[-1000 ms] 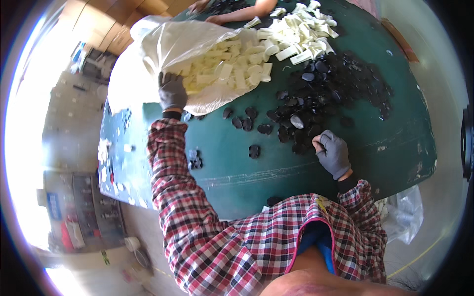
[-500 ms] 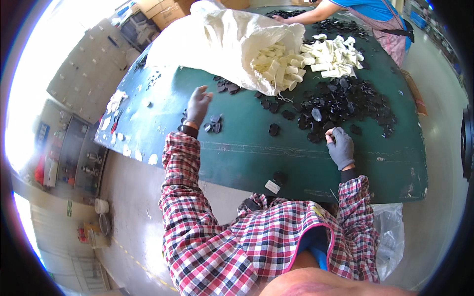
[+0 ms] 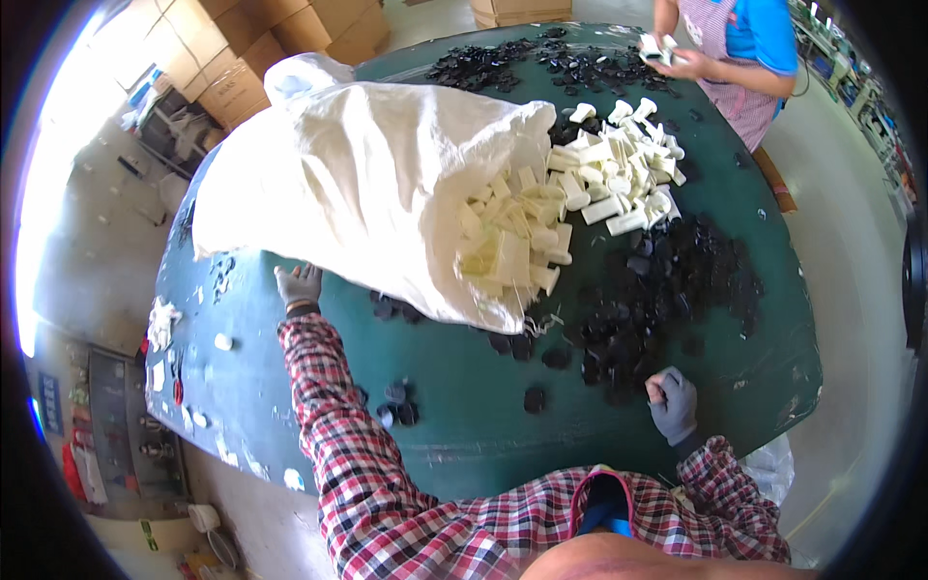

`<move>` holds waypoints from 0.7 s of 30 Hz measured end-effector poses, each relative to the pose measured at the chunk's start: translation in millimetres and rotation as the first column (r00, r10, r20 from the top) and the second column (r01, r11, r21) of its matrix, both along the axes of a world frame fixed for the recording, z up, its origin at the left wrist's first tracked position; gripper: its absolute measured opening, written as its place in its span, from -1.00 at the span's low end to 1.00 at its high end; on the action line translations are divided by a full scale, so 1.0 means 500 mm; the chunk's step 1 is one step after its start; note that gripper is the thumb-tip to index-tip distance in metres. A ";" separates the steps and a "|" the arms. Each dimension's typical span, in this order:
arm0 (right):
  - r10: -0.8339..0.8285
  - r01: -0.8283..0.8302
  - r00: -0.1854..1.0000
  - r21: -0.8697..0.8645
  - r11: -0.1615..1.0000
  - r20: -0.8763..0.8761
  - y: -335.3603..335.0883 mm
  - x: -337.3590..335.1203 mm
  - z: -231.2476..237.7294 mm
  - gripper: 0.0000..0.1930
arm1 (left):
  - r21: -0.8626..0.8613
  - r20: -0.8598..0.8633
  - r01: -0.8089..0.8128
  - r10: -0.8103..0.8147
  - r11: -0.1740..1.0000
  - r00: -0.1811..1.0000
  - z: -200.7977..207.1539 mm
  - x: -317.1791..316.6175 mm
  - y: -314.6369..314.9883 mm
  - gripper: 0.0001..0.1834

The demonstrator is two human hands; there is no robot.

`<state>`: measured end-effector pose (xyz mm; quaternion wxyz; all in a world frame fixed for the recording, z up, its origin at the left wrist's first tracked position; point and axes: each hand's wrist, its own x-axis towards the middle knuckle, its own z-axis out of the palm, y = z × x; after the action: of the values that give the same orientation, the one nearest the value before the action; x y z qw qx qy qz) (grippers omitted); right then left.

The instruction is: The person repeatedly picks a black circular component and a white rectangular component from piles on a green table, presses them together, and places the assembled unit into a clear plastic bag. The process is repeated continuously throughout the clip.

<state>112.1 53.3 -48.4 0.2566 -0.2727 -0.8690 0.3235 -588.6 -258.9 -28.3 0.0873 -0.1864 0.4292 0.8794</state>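
Lying across the upper middle of the frame, a white sack [image 3: 329, 174] spills cream plastic pieces [image 3: 512, 256] toward a heap of black pieces [image 3: 667, 300] right of centre. Dark printing marks a carton [image 3: 235, 94] at upper left. Left of centre, the gloved left hand [image 3: 300, 286] spreads open by the sack's lower edge, whose bulk blocks its way to the cream pieces. The right hand [image 3: 672, 406] curls closed just below the black heap; whether it holds anything, I cannot tell. At upper right, a co-worker [image 3: 759, 43] holds white pieces [image 3: 657, 51] beside the green table [image 3: 464, 387].
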 end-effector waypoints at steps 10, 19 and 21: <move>0.159 -0.173 0.981 0.127 0.977 0.112 0.269 -0.401 0.210 -0.83 | -0.276 -0.197 0.262 -0.321 0.925 0.926 -0.184 0.001 -0.009 -0.44; -0.123 -0.055 0.836 0.305 0.951 0.535 0.442 -1.227 0.274 -0.31 | 0.139 -0.129 0.318 -0.301 0.938 0.945 -0.212 0.070 0.021 -0.48; -0.174 -0.146 0.792 0.458 0.877 0.585 0.429 -1.313 0.276 -0.22 | 0.054 -0.121 0.320 -0.312 0.946 0.942 -0.224 0.119 0.058 -0.48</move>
<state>-544.5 267.9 89.5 0.0245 -0.2965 -0.9547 -0.0099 -529.3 -230.2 -140.4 0.2101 -0.0625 0.4254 0.8780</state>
